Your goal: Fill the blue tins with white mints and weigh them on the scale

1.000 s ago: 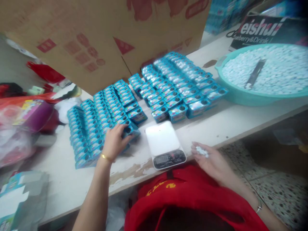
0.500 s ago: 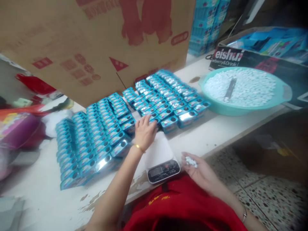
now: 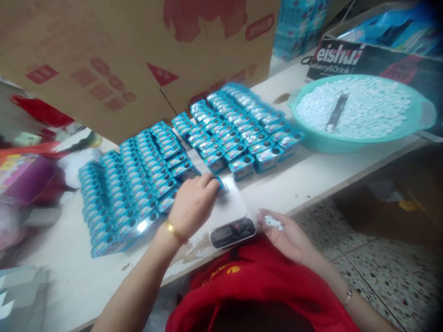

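1. White pellets (image 3: 273, 223) lie in the upturned right hand (image 3: 290, 237), its fingers loosely curled, by the near edge of the tabletop (image 3: 294, 186).
2. The left hand (image 3: 194, 203) pinches a small blue box (image 3: 223, 185) at the white scale's (image 3: 226, 207) far end.
3. Rows of blue boxes (image 3: 242, 167) stand beyond.
4. A teal basin (image 3: 332, 145) sits right; a brown carton (image 3: 121, 41) behind.

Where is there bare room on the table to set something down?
Right of the scale, bare table lies between the right boxes, basin and front edge. Another patch lies between the left boxes, left forearm and grey pieces. From scale to carton it is crowded.
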Motion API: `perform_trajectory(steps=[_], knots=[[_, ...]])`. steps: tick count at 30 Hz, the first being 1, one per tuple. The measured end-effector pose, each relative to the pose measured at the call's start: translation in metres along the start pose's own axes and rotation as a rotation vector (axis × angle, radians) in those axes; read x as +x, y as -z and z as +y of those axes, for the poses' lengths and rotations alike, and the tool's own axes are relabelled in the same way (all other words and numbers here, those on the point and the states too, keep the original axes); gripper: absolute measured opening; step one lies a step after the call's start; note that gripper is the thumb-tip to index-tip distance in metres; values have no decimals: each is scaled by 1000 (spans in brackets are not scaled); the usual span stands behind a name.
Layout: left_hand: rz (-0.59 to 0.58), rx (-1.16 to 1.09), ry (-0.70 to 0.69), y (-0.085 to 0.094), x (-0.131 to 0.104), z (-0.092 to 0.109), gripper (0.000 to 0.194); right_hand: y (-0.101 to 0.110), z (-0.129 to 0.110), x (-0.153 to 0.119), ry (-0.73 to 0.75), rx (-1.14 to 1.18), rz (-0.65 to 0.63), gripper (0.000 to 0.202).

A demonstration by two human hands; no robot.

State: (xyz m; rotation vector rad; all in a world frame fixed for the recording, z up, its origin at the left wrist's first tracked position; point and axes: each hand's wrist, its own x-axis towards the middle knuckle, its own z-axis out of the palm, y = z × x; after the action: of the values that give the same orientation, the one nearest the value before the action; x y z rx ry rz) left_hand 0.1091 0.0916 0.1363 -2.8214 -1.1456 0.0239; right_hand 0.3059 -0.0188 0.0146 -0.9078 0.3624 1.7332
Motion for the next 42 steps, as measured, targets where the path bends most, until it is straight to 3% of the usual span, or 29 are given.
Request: perform_trajectory(steps=[3,6,10,14,16,18,21,24,26,29,33,36,39,42], knots=[[-87,-22,-21,-14,-4,14,10,-1,3,-1,-23,-17,23,15],[-101,-64,5,-28,-3,18,14,0,5,-3,-5,-46,45,17],[80,-165,31,-26,-9,26,29,-1,5,-9,-13,-59,39,19],[242,-316,-58,-15,-32,35,25,3,5,-12,-29,-57,45,19],[281,-309,35,-15,-46,23,26,6,5,-11,-34,-61,31,17],[291,-186,281,-20,-60,-1,29,9,7,-10,-31,-63,15,16],[127,34,566,-37,-76,-41,36,11,9,-9,-23,-75,6,16],[-32,115,627,-57,-85,-62,35,10,12,-8,-29,-91,2,14],[-45,112,600,-65,-89,-65,29,9,13,-8,-34,-94,-4,13],[42,76,566,-54,-94,-65,26,7,13,-9,-36,-94,10,13],[188,75,575,-8,-98,-72,29,8,11,-10,-36,-111,35,15],[195,43,533,19,-99,-77,30,10,12,-10,-55,-109,36,14],[149,-22,480,17,-98,-76,30,10,15,-8,-89,-98,31,12],[34,-64,456,-8,-94,-75,31,8,15,-7,-96,-89,30,11]])
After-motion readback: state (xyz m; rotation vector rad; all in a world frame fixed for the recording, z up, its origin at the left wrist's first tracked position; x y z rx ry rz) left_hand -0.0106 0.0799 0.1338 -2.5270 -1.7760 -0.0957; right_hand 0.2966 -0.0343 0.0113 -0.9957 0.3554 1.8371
